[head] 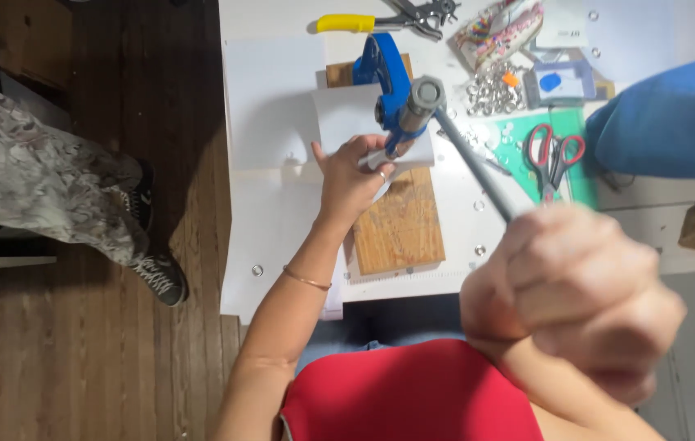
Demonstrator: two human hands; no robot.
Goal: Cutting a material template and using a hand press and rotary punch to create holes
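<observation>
I'm seeing the right hand (572, 298) fisting tight around the lever (478, 167), close to camera and blurred. The lever is running long-axis from that fist up and away to the blue press (392, 90). The left hand (350, 175) is pinching the white sheet (347, 114) flat right at the press jaw, so left is the nearer hand to the die. The press is sitting on a wood board (400, 224), straight ahead of the left hand. Scissors (554, 159), eyelets (494, 94) and pliers (380, 20) are lying beyond, right side.
</observation>
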